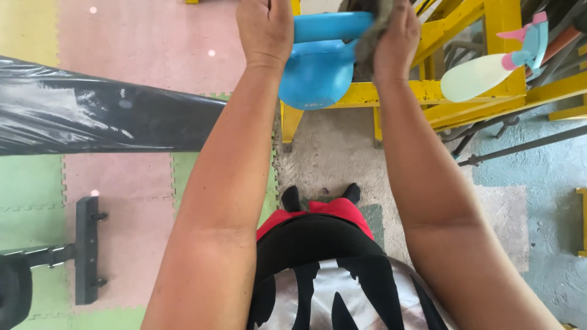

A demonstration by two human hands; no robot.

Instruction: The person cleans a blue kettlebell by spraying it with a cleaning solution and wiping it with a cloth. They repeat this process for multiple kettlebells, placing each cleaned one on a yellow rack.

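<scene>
A blue kettlebell (315,72) rests on a yellow metal rack (391,93) at the top middle of the head view. My left hand (265,29) is closed around the left end of its handle. My right hand (396,38) presses a grey-brown cloth (374,24) against the kettlebell's right side, fingers wrapped on the cloth. Both my arms reach straight forward from my body, above my black, red and white clothing.
A black padded bench (92,113) stretches in from the left over pink, green and yellow foam floor tiles (122,208). A white spray bottle (489,70) with a blue and pink head hangs on the rack at the right. Black bars lie on the concrete floor (526,146).
</scene>
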